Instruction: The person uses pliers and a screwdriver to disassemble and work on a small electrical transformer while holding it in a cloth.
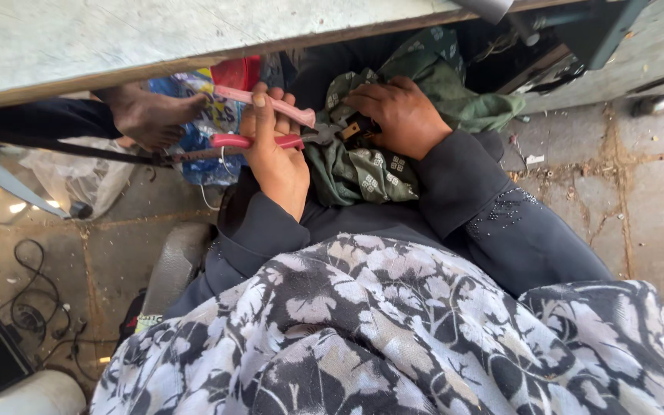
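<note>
Your left hand (274,150) has its grip closed around the pink-handled metal pliers (259,119), handles spread apart, nose aimed at the small dark metal part (353,129). That part sits on the green patterned cloth (363,173) in your lap, pinned under your right hand (397,115), grip closed on it. The step appears to be gripping the part; the next move calls for a steady squeeze. The grey table (117,46) edge overhangs closely; open room lies right, above the stone floor (639,192).
</note>
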